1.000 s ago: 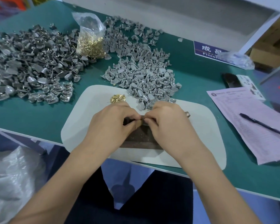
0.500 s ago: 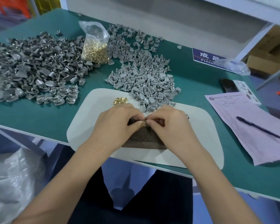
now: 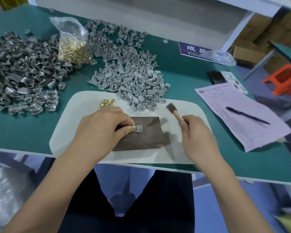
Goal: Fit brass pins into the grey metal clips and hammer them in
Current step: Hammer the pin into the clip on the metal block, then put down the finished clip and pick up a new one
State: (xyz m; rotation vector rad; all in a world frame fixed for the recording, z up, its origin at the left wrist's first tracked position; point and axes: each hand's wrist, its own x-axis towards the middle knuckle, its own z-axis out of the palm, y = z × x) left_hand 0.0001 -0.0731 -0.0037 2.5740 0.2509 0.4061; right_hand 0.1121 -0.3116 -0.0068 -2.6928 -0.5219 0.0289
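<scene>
Dead center of the frame, on the dark block (image 3: 141,137), the left hand (image 3: 101,130) pinches a grey clip (image 3: 138,128) with a brass pin (image 3: 137,126) sitting in it. Just right, the right hand (image 3: 198,137) grips a small hammer (image 3: 174,111), head raised and blurry.

Blue sign (image 3: 192,49): "成品", partial "Finis…"; pink form (image 3: 242,115) unreadable.

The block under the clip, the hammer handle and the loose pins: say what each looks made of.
Block: likely rusted steel; dark brown, pitted, dull, though the material is uncertain.
Hammer handle: looks like wood; pale tan, matte, blurred.
Loose pins: brass-like; bright yellow, shiny.
</scene>
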